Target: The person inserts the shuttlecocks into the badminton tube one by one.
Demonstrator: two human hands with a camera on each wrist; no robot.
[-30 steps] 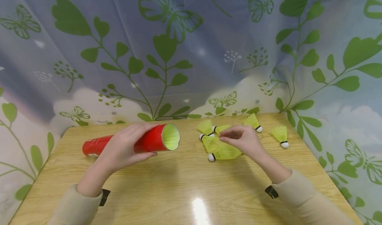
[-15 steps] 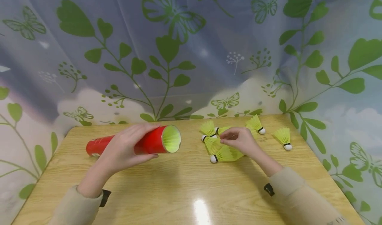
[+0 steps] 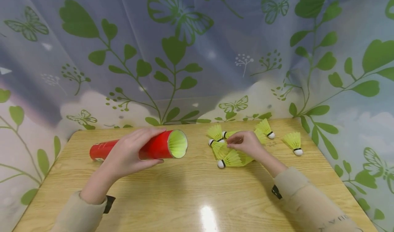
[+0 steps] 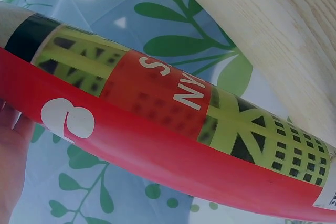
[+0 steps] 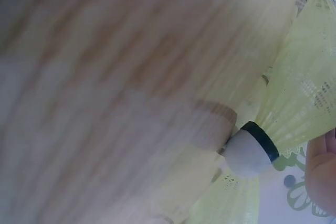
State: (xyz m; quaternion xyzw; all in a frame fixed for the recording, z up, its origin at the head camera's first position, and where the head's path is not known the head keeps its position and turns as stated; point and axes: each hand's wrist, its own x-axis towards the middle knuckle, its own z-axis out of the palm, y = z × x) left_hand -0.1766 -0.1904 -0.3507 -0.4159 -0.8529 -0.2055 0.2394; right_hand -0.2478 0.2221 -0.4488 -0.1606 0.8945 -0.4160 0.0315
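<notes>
Red tube (image 3: 157, 145) was gripped in left hand (image 3: 127, 153), fingers and thumb curled round it, over left half of wooden table (image 3: 166, 204); mouth pointed right, ribbed yellow seen inside. Right hand (image 3: 248, 144) was held over clustered yellow shuttlecocks (image 3: 232, 159), thumb and fingertips nearly together; whether one was pinched could not be told. Lone shuttlecock (image 3: 293, 142) was seen farther right, near table's edge.

- A wooden table (image 3: 191, 191), pale and grained, with a bright glare (image 3: 208, 218) at six o'clock.
- Towards one o'clock, a cluster of yellow shuttlecocks (image 3: 232, 158) with white caps, overlapping in view.
- At two o'clock, one shuttlecock (image 3: 264, 126), cap towards four.
- Between two and three, another shuttlecock (image 3: 293, 141), cap towards five.
</notes>
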